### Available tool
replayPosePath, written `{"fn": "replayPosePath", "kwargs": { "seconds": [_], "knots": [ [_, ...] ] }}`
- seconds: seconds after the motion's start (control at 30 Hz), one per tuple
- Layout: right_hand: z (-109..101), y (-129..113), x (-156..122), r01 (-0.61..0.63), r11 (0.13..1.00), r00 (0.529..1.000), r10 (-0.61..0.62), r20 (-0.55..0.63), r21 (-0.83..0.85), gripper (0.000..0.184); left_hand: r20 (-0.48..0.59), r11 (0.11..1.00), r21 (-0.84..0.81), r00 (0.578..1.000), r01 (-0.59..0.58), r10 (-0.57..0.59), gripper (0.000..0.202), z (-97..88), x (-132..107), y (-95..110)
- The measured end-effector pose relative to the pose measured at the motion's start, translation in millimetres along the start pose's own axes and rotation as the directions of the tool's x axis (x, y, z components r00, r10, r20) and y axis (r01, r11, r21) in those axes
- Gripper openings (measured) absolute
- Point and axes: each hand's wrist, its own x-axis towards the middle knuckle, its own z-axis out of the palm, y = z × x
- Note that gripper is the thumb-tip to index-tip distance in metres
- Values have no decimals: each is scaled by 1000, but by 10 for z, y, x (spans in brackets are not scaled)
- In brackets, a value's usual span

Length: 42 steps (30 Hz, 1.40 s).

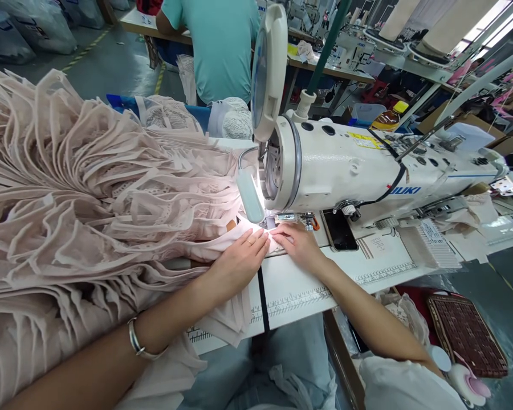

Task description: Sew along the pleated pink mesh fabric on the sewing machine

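Our left hand (239, 259) and right hand (298, 242) lie flat-fingered, gripping nothing, on sheer ruffled fabric (89, 188) by the glossy machine (346, 165); it overhangs the table (299, 290) edge.

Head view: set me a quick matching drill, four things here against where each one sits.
Things:
1 left hand
2 phone
3 bracelet
4 pleated fabric

Places:
A lying flat below the sewing machine arm
B round the left wrist
C heaped to the left of the machine
D flat on the fabric's edge by the lit lamp

Pairs: 1-D, 2-A, 3-B, 4-C
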Motion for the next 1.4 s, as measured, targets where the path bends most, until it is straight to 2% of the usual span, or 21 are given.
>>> {"fn": "replayPosePath", "kwargs": {
  "seconds": [0.07,0.13,0.23,0.3,0.4,0.6,0.7,0.8,0.9,1.0,1.3,1.4],
  "knots": [
    [-12,0,-52,151,985,988,-152,-8,-78,22,-40,999,-42,999,27,-29,37,4,2,-2],
    [-11,-41,-85,238,950,971,-237,27,-203,24,-56,993,-54,992,109,-112,36,-17,8,11],
    [16,-132,-98,267,885,964,-249,98,-382,31,-2,976,-34,976,216,-217,30,-84,37,50],
    [28,-169,-84,273,860,962,-233,146,-430,39,60,979,-26,978,204,-202,28,-121,71,84],
    [0,-159,-38,276,872,955,-203,214,-404,43,88,992,-12,988,128,-127,30,-113,123,140],
    [-107,-39,70,181,912,938,-49,342,-367,49,41,991,127,997,53,-59,42,-8,172,187],
    [-104,12,81,142,927,941,-17,339,-346,55,68,988,143,996,52,-62,45,-16,186,167],
    [-95,75,62,154,945,947,-57,317,-288,60,76,990,133,996,45,-56,45,-31,191,148],
    [-104,128,39,167,961,944,-91,319,-221,64,37,991,121,998,52,-57,45,-16,183,144],
    [-116,117,36,124,974,947,-59,315,-191,67,9,992,104,997,74,-75,45,14,173,142],
    [-137,-81,103,73,954,953,19,304,-290,61,15,991,-9,991,131,-131,45,119,134,106],
    [-145,-96,113,67,950,947,36,319,-305,58,8,991,8,991,132,-132,45,120,137,92]
  ]
}}
